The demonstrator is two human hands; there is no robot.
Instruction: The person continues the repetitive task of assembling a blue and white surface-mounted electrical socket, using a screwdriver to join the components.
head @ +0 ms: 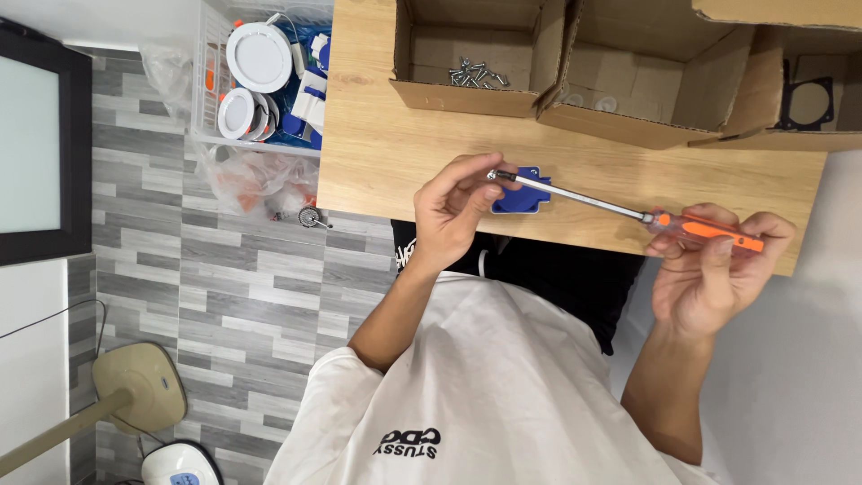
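From the head view, the left hand (456,211) pinched a small screw (492,175) at the tip of the screwdriver (620,211), its grip clenched on the screw between thumb and fingertips. The right hand (709,269) was grasping the screwdriver by its orange handle, fingers wrapped round it, out past the worktop's (377,153) near edge towards its right-hand corner.

The likeliest slip, as I judged it, was the screw coming off the tip: it sat on the end of a long thin shaft, and any wobble of the handle would swing that end widely. Dropped there, it could fall onto the blue part (521,193) or roll off the near edge to the tiled floor (242,287), where it would be hard to spot among the grey. The tip could also skid and jab a fingertip if the right hand pushed before the screw was seated.

The screwdriver had a bright steel shaft, straight and slim, running up-left from the translucent orange handle. The screw looked silvery and very small; its head type was too small to tell. The blue part lay flat on the worktop close to the near edge, mostly hidden behind the left hand's fingers. More screws (476,74) lay loose in an open carton (467,54) at the far edge.
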